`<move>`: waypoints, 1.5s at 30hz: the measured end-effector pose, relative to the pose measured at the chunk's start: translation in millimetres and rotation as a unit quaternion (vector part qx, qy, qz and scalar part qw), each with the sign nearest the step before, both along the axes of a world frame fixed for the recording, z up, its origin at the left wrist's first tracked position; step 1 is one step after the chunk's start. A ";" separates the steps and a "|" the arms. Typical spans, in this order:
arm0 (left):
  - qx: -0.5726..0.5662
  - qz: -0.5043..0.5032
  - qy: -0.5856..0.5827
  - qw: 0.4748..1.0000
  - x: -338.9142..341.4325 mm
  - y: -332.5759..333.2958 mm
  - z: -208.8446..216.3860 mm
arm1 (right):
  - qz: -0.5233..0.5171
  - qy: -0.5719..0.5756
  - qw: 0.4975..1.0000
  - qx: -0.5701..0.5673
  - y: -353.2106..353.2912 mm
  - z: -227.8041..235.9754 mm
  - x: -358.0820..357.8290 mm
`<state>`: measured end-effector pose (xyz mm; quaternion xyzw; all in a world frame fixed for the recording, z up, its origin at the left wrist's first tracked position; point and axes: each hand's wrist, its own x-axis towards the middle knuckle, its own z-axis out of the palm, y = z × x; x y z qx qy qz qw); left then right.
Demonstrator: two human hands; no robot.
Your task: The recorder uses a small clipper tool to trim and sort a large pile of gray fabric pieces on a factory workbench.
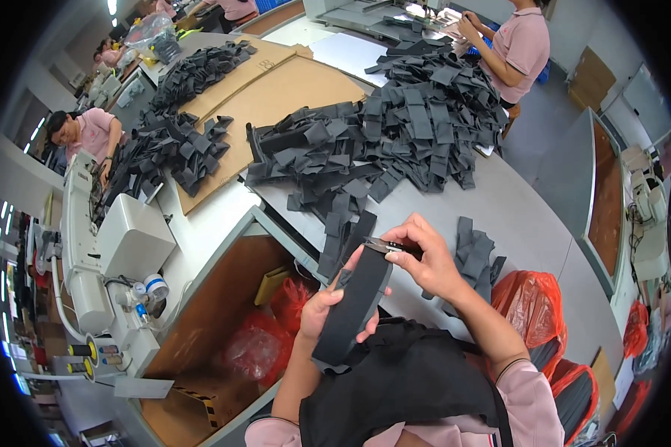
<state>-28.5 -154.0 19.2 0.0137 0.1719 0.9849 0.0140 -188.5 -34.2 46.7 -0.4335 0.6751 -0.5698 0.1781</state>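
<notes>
Hands raised, gripping black strip

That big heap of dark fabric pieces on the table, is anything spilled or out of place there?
Nothing looks damaged. The heap of dark grey fabric strips sprawls loosely, with a few trailing toward the grey table's near edge; none visibly fallen off.

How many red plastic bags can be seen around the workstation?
4: two in the wooden bin at lower left, two right of the person's arm. Another may sit at the far right edge.
</notes>
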 end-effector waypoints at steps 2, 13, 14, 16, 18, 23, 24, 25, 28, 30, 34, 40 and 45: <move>0.032 -0.003 -0.002 0.999 3.9 0.3 -1.5 | 0.026 0.023 0.999 0.013 0.5 5.9 -7.8; 0.028 -0.048 -0.045 0.997 11.5 -2.0 -6.8 | 0.137 -0.001 0.990 0.019 10.8 18.5 -37.4; 0.035 -0.054 -0.049 0.997 11.5 -1.6 -7.5 | 0.167 0.037 0.985 0.035 10.7 21.9 -40.6; 0.043 -0.062 -0.055 0.996 11.3 -1.1 -7.5 | 0.213 0.081 0.971 0.075 9.7 33.4 -46.1; 0.045 -0.092 -0.028 0.994 10.4 -0.5 -6.3 | 0.233 0.100 0.964 0.082 8.9 38.9 -51.0; 0.047 -0.107 -0.030 0.993 9.9 3.8 -9.7 | 0.296 0.136 0.940 0.098 7.6 47.2 -57.7; 0.046 -0.103 -0.032 0.993 9.1 5.0 -10.1 | 0.297 0.132 0.940 0.099 8.0 50.1 -59.2; 0.048 -0.099 -0.036 0.993 10.2 5.9 -11.2 | 0.303 0.144 0.936 0.105 7.9 52.7 -59.8; 0.060 -0.111 -0.049 0.991 12.4 6.7 -15.8 | 0.303 0.149 0.935 0.107 9.1 48.4 -56.8; 0.066 -0.119 -0.038 0.990 12.1 6.7 -17.8 | 0.294 0.148 0.939 0.103 11.2 41.9 -57.2; 0.075 -0.118 -0.056 0.989 10.9 9.0 -18.4 | 0.264 0.091 0.960 0.030 18.3 28.2 -58.9; 0.065 -0.138 -0.024 0.988 12.4 4.6 -23.9 | 0.257 0.063 0.963 0.051 18.5 23.2 -51.7; 0.061 -0.131 -0.024 0.989 13.6 4.1 -27.6 | 0.219 0.013 0.975 0.032 22.5 16.9 -50.6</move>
